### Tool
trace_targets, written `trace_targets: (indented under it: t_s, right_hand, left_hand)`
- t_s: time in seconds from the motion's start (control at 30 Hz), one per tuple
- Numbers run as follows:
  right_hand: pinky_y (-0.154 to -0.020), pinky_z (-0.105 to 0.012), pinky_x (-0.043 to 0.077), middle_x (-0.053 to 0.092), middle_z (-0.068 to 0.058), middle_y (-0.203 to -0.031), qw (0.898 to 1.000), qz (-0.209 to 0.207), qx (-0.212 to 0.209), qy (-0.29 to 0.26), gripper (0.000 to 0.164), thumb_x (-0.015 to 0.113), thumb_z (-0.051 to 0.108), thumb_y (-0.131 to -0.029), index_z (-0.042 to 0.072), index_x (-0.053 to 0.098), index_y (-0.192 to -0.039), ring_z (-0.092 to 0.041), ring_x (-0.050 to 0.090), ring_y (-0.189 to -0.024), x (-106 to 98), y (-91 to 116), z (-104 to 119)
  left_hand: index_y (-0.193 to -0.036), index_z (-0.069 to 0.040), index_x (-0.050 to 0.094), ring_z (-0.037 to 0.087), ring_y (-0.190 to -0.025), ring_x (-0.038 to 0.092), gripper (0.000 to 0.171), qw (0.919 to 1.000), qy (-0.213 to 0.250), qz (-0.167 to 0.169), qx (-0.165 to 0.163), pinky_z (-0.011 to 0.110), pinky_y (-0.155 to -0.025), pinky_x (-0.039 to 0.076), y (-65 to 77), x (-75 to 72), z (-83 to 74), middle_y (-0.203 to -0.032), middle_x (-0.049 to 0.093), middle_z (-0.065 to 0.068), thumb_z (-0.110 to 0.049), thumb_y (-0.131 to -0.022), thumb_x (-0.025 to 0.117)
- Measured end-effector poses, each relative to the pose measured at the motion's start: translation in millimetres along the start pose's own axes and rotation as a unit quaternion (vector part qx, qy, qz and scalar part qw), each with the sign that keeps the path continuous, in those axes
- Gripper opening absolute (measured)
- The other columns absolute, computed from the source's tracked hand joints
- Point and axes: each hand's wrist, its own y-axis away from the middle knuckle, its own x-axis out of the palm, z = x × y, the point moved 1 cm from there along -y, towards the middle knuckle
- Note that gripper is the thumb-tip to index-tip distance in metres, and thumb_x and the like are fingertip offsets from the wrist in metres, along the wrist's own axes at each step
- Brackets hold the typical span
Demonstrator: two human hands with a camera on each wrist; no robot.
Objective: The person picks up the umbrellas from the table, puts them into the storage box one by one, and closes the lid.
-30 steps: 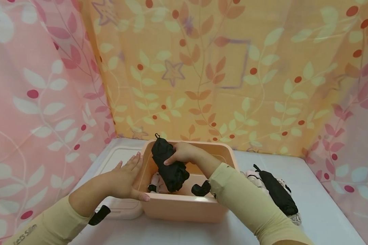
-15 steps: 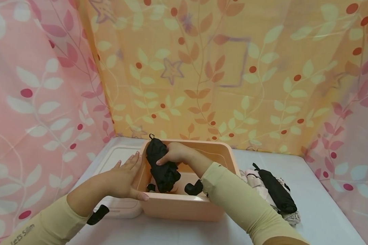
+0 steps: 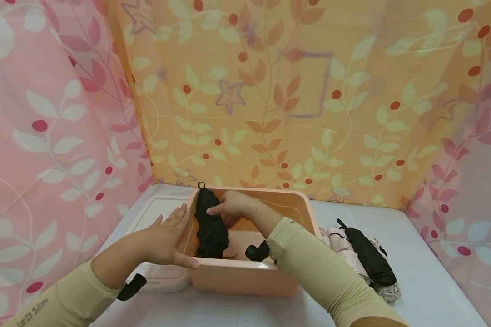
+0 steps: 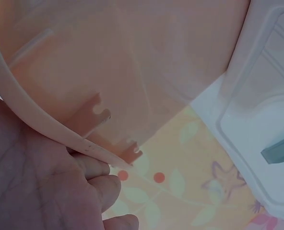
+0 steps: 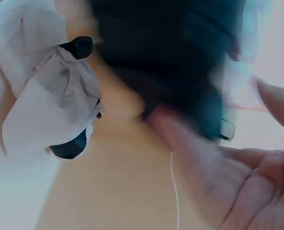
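Observation:
A black folded umbrella [image 3: 210, 231] with a loop at its far end lies along the left inside wall of the peach storage bin [image 3: 245, 277]. Over its right side is my right hand [image 3: 238, 206], thumb touching the umbrella and the other fingers beside it, not wrapped around. In the right wrist view the umbrella [image 5: 166, 43] is blurred and the fingers are spread. My left hand [image 3: 163, 238] rests straight-fingered against the bin's left side, thumb at the front rim. A pale pink fabric bundle with black parts [image 5: 51, 100] appears in the right wrist view.
The white lid [image 3: 167, 277] lies left of the bin, partly under my left arm. On the right, another black folded umbrella [image 3: 369, 254] lies on pale pink and patterned fabric bundles [image 3: 347, 247]. Patterned curtains [image 3: 245, 91] enclose the white table [image 3: 429, 272].
The black umbrella has moved left and turned from a slant to nearly straight along the bin's left wall. My right hand has loosened from around it. My left hand has stayed put.

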Motion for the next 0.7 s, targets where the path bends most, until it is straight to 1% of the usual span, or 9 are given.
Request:
trace_targets:
  t_s: [0.07, 0.1, 0.13, 0.17, 0.23, 0.37, 0.5, 0.7]
  right_hand:
    - [-0.068, -0.04, 0.054, 0.066, -0.02, -0.083, 1.0, 0.011, 0.011, -0.009, 0.065, 0.052, 0.053, -0.087, -0.006, 0.057, -0.115, -0.026, 0.067, -0.069, -1.8, -0.4, -1.9]
    - [-0.068, -0.041, 0.054, 0.066, -0.021, -0.083, 1.0, 0.013, 0.016, -0.011, 0.073, 0.046, 0.06, -0.086, -0.006, 0.055, -0.119, -0.027, 0.067, -0.07, -3.3, -0.5, -3.1]
    - [-0.069, -0.04, 0.054, 0.066, -0.021, -0.084, 1.0, 0.012, 0.019, -0.014, 0.08, 0.041, 0.066, -0.085, -0.005, 0.055, -0.119, -0.027, 0.067, -0.071, -5.1, -0.6, -4.3]
    - [-0.07, -0.041, 0.054, 0.066, -0.02, -0.087, 0.999, 0.011, 0.02, -0.022, 0.086, 0.037, 0.069, -0.084, -0.005, 0.054, -0.121, -0.027, 0.066, -0.073, -6.8, -0.6, -5.6]
    - [-0.071, -0.041, 0.054, 0.065, -0.019, -0.091, 0.999, 0.007, 0.019, -0.038, 0.092, 0.032, 0.075, -0.081, -0.005, 0.054, -0.121, -0.028, 0.066, -0.077, -10.3, -0.8, -7.6]
    - [-0.074, -0.042, 0.053, 0.064, -0.02, -0.098, 0.998, 0.011, 0.015, -0.067, 0.097, 0.029, 0.078, -0.079, -0.006, 0.053, -0.121, -0.029, 0.065, -0.081, -15.5, -0.3, -9.2]
    - [-0.076, -0.043, 0.052, 0.063, -0.022, -0.105, 0.997, 0.016, 0.01, -0.076, 0.099, 0.028, 0.078, -0.079, -0.007, 0.053, -0.122, -0.03, 0.065, -0.084, -18.9, 1.2, -9.4]
    - [-0.079, -0.045, 0.051, 0.058, -0.029, -0.112, 0.996, 0.028, 0.009, -0.082, 0.1, 0.028, 0.077, -0.08, -0.01, 0.048, -0.125, -0.039, 0.061, -0.098, -22.5, 3.8, -9.6]
  left_hand:
    - [-0.144, 0.006, 0.004, 0.038, -0.138, 0.001, 0.13, 1.0, -0.001, -0.003, 0.0, 0.065, -0.101, 0.007, 0.6, 0.0, 0.3, -0.15, -0.002, 0.023, -0.08, -0.06, 0.054]
    - [-0.144, 0.006, 0.005, 0.038, -0.138, 0.002, 0.13, 1.0, -0.001, -0.004, 0.001, 0.065, -0.101, 0.007, 0.8, 0.1, 0.3, -0.15, -0.002, 0.023, -0.08, -0.06, 0.054]
    - [-0.144, 0.006, 0.005, 0.038, -0.138, 0.002, 0.13, 1.0, -0.002, -0.006, 0.001, 0.065, -0.101, 0.007, 1.0, 0.2, 0.4, -0.15, -0.002, 0.023, -0.08, -0.06, 0.054]
    - [-0.144, 0.006, 0.005, 0.038, -0.138, 0.002, 0.13, 1.0, -0.002, -0.006, 0.001, 0.065, -0.102, 0.007, 1.1, 0.3, 0.5, -0.15, -0.003, 0.023, -0.08, -0.06, 0.054]
    - [-0.144, 0.006, 0.005, 0.038, -0.138, 0.002, 0.13, 1.0, -0.001, -0.007, 0.001, 0.065, -0.102, 0.007, 1.2, 0.4, 0.4, -0.151, -0.003, 0.022, -0.08, -0.06, 0.054]
    - [-0.144, 0.006, 0.004, 0.038, -0.138, 0.001, 0.13, 1.0, 0.004, -0.005, -0.001, 0.064, -0.102, 0.006, 1.2, -0.1, 0.0, -0.151, -0.003, 0.022, -0.079, -0.06, 0.055]
    - [-0.144, 0.006, 0.004, 0.038, -0.138, 0.001, 0.13, 0.9999, 0.009, -0.006, -0.002, 0.064, -0.102, 0.006, 1.2, -0.4, -0.3, -0.151, -0.003, 0.022, -0.079, -0.06, 0.056]
    - [-0.144, 0.007, 0.003, 0.038, -0.138, 0.0, 0.13, 1.0, 0.005, -0.007, -0.001, 0.064, -0.102, 0.006, 0.9, -0.2, 0.7, -0.151, -0.002, 0.023, -0.079, -0.06, 0.055]
